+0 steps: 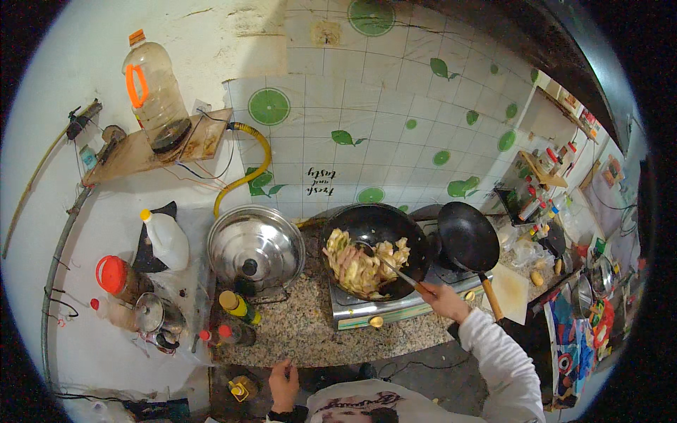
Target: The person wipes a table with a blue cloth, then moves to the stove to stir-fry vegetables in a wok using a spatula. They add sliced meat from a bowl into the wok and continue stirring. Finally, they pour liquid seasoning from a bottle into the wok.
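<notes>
My right hand (449,302) grips the wooden handle end of a long metal cooking utensil (398,272), whose head is partly hidden among the food. The utensil reaches into a black wok (373,219) on the gas stove (359,315). Pale, yellowish chopped food (351,267), perhaps cabbage with pinkish strips, fills the wok's lower left, and a smaller clump sits beside it. My left hand (284,385) hangs at the counter's front edge, fingers loosely curled and slightly apart, with nothing visible in it.
A black frying pan (468,238) rests right of the wok, its wooden handle pointing towards me. Left stand a domed steel lid (256,238), a yellow-capped bottle (235,304) and red-capped bottles (238,334) on the granite counter (301,328). A pale cutting board (506,293) lies at right.
</notes>
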The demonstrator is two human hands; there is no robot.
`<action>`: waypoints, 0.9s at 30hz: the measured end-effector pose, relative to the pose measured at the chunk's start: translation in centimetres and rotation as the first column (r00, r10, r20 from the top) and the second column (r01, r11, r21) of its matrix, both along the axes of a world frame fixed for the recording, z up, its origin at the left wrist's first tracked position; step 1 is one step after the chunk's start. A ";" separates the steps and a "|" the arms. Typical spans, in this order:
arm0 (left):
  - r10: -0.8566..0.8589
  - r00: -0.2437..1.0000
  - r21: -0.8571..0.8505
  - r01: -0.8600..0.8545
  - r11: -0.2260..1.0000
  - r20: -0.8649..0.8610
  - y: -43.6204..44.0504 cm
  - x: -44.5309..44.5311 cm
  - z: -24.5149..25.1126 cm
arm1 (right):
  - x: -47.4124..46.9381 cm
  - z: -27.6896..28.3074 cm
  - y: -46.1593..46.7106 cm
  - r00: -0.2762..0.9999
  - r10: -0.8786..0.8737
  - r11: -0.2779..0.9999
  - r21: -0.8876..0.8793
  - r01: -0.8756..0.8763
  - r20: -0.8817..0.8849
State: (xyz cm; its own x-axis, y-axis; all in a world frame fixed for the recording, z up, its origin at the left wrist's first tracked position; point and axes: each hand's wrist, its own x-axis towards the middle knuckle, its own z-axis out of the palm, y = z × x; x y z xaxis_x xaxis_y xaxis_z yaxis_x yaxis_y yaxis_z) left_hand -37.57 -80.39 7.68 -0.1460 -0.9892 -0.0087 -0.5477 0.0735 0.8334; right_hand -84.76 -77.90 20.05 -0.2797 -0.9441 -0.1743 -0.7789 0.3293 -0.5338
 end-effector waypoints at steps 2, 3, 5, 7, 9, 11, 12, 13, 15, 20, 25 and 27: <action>0.025 1.000 0.058 -0.025 0.998 0.008 0.3 -0.5 -0.1 | 1.7 4.9 3.3 0.990 0.024 1.000 -0.004 -0.025 -0.135; 0.026 1.000 0.052 -0.027 0.998 0.015 0.5 -0.6 -0.1 | 2.6 7.3 4.6 0.960 0.059 0.998 0.035 -0.052 -0.273; 0.043 0.999 0.085 -0.045 0.995 0.028 0.7 -0.7 0.0 | 4.2 10.9 6.8 0.880 0.122 0.990 0.115 -0.078 -0.459; 0.021 0.996 0.060 -0.026 0.998 0.086 0.9 -0.6 0.1 | 5.6 12.1 8.5 0.798 0.183 0.981 0.164 -0.107 -0.575; 0.015 0.993 0.074 -0.024 0.997 0.119 1.1 -0.7 0.3 | 6.9 10.3 9.0 0.775 0.190 0.974 0.217 -0.070 -0.603; 0.013 0.988 0.139 -0.035 0.990 0.153 1.3 -0.8 0.5 | 7.5 6.9 8.8 0.745 0.184 0.977 0.206 -0.064 -0.642; 0.008 0.989 0.150 -0.030 0.988 0.148 1.3 -0.8 0.6 | 7.6 4.6 7.8 0.732 0.169 0.981 0.183 -0.061 -0.660; 0.006 0.987 0.174 -0.034 0.984 0.158 1.3 -0.9 0.5 | 7.4 2.9 6.8 0.717 0.173 0.973 0.232 -0.017 -0.675; 0.004 0.988 0.164 -0.029 0.986 0.153 1.3 -0.9 0.4 | 5.1 1.1 5.0 0.717 0.130 0.990 0.125 -0.061 -0.685; 0.063 0.995 0.102 -0.071 0.992 0.075 0.5 -0.6 -0.8 | -0.3 2.6 3.9 0.693 -0.005 0.999 0.022 0.030 -0.721; 0.042 0.992 0.041 -0.047 0.998 0.117 0.7 -0.9 -1.3 | -1.5 0.6 0.0 0.822 -0.085 0.996 -0.017 0.091 -0.563; 0.027 0.995 0.032 -0.030 0.999 0.091 0.8 -1.1 -1.2 | -0.8 -1.0 -0.9 0.983 -0.130 0.990 0.035 0.136 -0.131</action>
State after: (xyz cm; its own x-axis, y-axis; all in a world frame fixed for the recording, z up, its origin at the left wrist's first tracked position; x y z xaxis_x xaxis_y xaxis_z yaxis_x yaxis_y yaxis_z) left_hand -38.67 -79.56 6.47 -0.1153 -0.9919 -0.0531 -0.6226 0.0305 0.7819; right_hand -85.55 -78.83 19.06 -0.4252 -0.8892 -0.1691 -0.7876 0.4556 -0.4149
